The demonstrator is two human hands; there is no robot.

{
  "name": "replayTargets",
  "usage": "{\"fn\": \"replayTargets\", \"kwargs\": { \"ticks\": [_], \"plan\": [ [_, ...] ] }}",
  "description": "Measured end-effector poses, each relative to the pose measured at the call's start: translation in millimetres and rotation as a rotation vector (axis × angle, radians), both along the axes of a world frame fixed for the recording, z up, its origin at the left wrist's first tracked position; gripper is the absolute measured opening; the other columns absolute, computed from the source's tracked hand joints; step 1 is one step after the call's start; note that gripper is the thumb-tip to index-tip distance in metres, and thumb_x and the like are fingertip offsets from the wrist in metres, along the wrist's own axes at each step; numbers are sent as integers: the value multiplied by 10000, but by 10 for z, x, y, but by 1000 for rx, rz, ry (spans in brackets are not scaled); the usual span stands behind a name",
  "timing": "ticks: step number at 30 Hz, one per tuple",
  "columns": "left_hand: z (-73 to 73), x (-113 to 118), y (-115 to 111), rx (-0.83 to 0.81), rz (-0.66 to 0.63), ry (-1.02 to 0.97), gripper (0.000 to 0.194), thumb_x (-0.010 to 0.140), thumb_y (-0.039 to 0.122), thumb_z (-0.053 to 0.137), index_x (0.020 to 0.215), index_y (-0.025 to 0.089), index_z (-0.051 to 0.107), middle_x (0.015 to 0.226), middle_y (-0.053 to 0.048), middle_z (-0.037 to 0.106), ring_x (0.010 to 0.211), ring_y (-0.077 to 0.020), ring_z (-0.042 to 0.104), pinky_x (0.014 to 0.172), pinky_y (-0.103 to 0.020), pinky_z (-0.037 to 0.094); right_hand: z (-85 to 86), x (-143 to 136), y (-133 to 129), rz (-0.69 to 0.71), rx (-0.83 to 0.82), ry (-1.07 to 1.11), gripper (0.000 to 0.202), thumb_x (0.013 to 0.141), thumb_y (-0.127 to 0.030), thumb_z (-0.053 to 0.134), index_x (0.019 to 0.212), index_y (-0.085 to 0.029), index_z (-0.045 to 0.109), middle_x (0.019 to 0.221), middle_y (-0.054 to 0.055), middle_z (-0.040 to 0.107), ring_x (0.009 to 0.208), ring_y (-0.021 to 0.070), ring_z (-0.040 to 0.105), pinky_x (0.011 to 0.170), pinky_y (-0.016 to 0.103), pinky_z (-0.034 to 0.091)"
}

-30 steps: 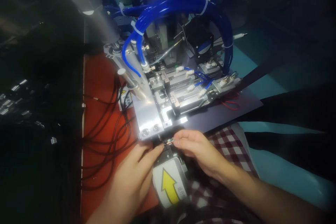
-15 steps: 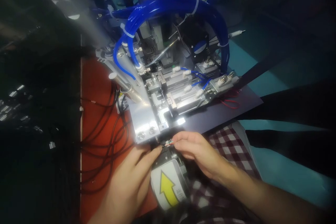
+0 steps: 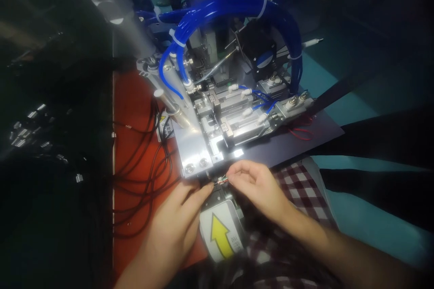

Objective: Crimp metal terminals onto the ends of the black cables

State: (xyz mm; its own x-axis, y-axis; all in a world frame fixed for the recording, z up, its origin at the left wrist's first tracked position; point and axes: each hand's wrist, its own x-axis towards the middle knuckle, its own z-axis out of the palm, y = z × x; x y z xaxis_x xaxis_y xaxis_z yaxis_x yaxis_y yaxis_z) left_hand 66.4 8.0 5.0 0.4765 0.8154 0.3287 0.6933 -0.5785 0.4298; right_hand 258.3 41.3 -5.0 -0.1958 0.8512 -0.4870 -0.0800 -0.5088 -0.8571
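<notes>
My left hand [image 3: 181,216] is closed, with thumb and forefinger pinched at the near edge of the metal machine [image 3: 224,131]. From its fingertips stick out thin coloured wires [image 3: 221,180], red, green and white, which look like the bared end of a cable. My right hand [image 3: 256,185] pinches the other end of these wires between thumb and forefinger. Just below both hands sits a dark metal block with a white cover [image 3: 217,235] that bears a yellow arrow. The exact grip of the left fingertips is partly hidden.
Black cables [image 3: 149,176] lie looped on the orange-red table top [image 3: 130,95] at the left. Above the machine arches a thick bundle of blue air tubes [image 3: 224,6]. A metal post [image 3: 174,110] stands at its left side. Red wires [image 3: 301,133] lie on the grey base plate [image 3: 322,131].
The view has shifted, so the whole scene sits slightly further right. Both hands remain at the wires, and more of the coloured strands shows between the fingertips.
</notes>
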Motion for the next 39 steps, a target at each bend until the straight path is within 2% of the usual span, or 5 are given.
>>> {"fn": "replayTargets", "kwargs": {
  "ticks": [13, 20, 27, 32, 39],
  "plan": [
    [9, 4, -4, -14, 1, 6, 260, 890, 25, 469, 1090, 108, 614, 1007, -65, 559, 931, -107, 574, 831, -148, 474, -66, -42, -38, -31, -210, 191, 99, 692, -212, 685, 687, -118, 657, 570, -37, 513, 469, 36, 317, 436, 197, 185],
    [-13, 5, -5, -43, 15, -4, 270, 897, 27, 467, 1103, 131, 606, 1048, -68, 576, 963, -111, 581, 862, -172, 477, -87, -10, -31, -15, -420, 429, 222, 714, -215, 710, 580, -132, 553, 486, -94, 344, 434, 22, 183, 422, 203, 146],
    [-3, 6, -22, -43, 36, -6, 275, 903, 48, 458, 1097, 165, 614, 1030, -62, 596, 927, -123, 611, 806, -192, 515, -74, 37, -2, 52, -368, 276, 100, 716, -203, 701, 687, -114, 665, 557, -59, 468, 457, 21, 239, 434, 196, 151],
    [-3, 0, -11, -37, 30, -10, 272, 898, 45, 465, 1100, 156, 610, 1019, -66, 587, 917, -121, 607, 807, -185, 512, -61, 81, -9, 79, -240, 144, 75, 706, -210, 695, 723, -137, 693, 626, -24, 575, 527, 58, 411, 485, 197, 284],
    [-4, 2, -7, -39, 24, -14, 283, 886, 12, 464, 1090, 133, 618, 1004, -64, 575, 907, -110, 591, 803, -169, 493, -27, 111, 79, 94, -53, -19, 103, 735, -239, 663, 725, -144, 700, 625, -25, 600, 534, 76, 459, 523, 226, 347]
  ]
}}
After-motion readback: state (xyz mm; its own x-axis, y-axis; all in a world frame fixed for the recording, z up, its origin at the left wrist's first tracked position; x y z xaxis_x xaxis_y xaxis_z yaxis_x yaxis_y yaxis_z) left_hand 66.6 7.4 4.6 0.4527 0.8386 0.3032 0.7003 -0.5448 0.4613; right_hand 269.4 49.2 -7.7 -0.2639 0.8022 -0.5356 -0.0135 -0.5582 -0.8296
